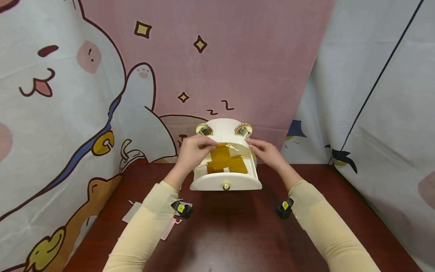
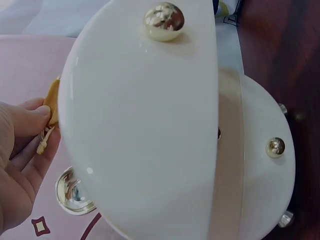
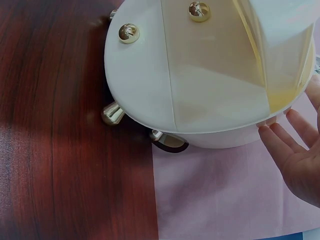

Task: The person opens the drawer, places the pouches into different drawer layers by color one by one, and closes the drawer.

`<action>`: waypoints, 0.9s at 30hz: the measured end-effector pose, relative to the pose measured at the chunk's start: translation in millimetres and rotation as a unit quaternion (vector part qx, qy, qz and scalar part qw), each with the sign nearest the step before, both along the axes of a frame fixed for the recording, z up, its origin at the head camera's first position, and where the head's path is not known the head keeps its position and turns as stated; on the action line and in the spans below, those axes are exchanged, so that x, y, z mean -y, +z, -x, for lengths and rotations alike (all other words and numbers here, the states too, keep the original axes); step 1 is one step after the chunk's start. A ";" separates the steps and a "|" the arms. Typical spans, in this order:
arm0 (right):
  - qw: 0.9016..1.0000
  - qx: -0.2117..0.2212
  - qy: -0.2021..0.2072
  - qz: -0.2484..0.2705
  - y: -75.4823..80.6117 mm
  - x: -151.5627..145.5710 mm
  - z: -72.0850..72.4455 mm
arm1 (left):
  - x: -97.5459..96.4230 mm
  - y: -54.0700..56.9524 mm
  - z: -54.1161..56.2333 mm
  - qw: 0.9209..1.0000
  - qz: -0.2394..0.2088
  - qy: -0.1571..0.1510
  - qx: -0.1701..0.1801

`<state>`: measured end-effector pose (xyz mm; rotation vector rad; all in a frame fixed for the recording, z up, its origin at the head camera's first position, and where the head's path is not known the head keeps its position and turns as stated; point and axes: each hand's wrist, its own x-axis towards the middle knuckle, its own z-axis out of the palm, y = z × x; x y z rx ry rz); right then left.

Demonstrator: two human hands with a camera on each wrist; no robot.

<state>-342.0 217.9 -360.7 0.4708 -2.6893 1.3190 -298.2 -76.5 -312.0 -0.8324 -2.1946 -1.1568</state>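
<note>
A small white cabinet (image 1: 224, 130) with gold knobs has its top drawer (image 1: 225, 182) pulled out. Mustard-yellow drawstring pouches (image 1: 225, 160) lie spread inside that drawer. Over the drawer's back left, my left hand (image 1: 195, 150) pinches a mustard pouch; the left wrist view shows the pinched cloth (image 2: 53, 102) and its cord between thumb and fingers, partly hidden by the drawer front. My right hand (image 1: 266, 152) is at the cabinet's right side. In the right wrist view, its fairly straight fingers (image 3: 280, 147) touch the white side wall near the drawer.
Two shiny gold domes (image 1: 204, 129) flank the cabinet top. Below the open drawer is a lower drawer with a gold knob (image 2: 275, 147), and metal feet (image 3: 113, 114) stand on the dark red table (image 1: 231, 241). Grey (image 1: 131, 212) and pink pouches (image 1: 170, 228) lie by the left forearm. Printed cloth hangs behind.
</note>
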 end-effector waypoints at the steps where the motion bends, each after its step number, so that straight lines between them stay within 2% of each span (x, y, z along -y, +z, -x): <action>1: 1.000 0.000 0.000 -0.001 -0.1 0.0 -0.1 | -1.3 -0.5 0.1 1.000 0.003 0.002 0.006; 7: 1.000 0.000 -0.004 -0.001 -2.7 -0.5 1.3 | -5.7 -5.2 2.1 0.999 0.030 0.002 0.030; 13: 1.000 0.004 -0.006 0.003 -3.8 -0.5 2.4 | -2.2 -7.5 -0.6 0.998 0.020 0.004 0.053; 21: 1.000 0.001 -0.002 0.002 -2.6 -0.6 1.5 | 10.9 -3.6 -11.6 0.998 0.022 -0.018 0.052; 27: 1.000 -0.003 -0.003 0.003 -3.6 -0.3 2.0 | 21.9 0.1 -26.2 0.996 0.027 -0.020 0.083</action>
